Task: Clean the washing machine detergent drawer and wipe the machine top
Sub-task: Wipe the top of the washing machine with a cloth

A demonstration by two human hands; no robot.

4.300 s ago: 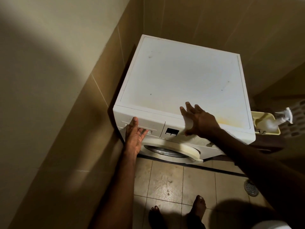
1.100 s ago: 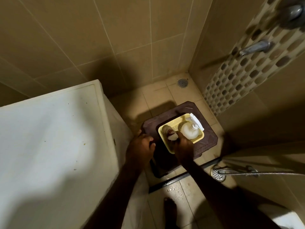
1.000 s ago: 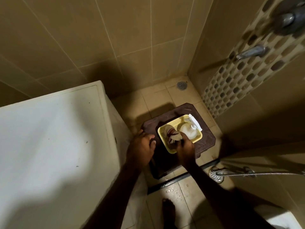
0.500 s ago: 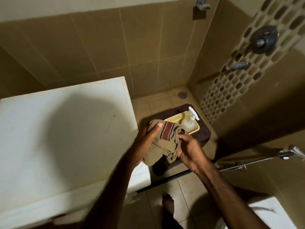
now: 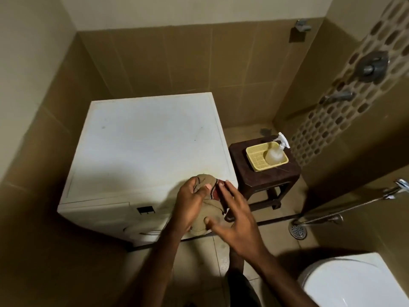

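The white washing machine (image 5: 143, 147) stands in the corner, its flat top marked with faint stains. Its detergent drawer front (image 5: 95, 208) is at the upper left of the front panel and looks shut. A tan cloth with a red stripe (image 5: 211, 209) hangs over the machine's front right corner. My left hand (image 5: 190, 202) grips the cloth's upper part. My right hand (image 5: 234, 220) has its fingers spread, the fingertips touching the cloth's right side and lower edge. A spray bottle (image 5: 275, 152) stands in a yellow basket (image 5: 256, 161) to the right.
The basket sits on a dark brown stool (image 5: 265, 180) beside the machine. A white toilet (image 5: 354, 282) is at the bottom right, with a hose sprayer (image 5: 345, 203) and a floor drain (image 5: 297, 231) near it. Shower taps (image 5: 371, 66) are on the right wall. Tiled walls close in at left and behind.
The cloth came out of the yellow basket and now hangs at the machine's front right corner between both hands. My view swung left, back toward the machine.
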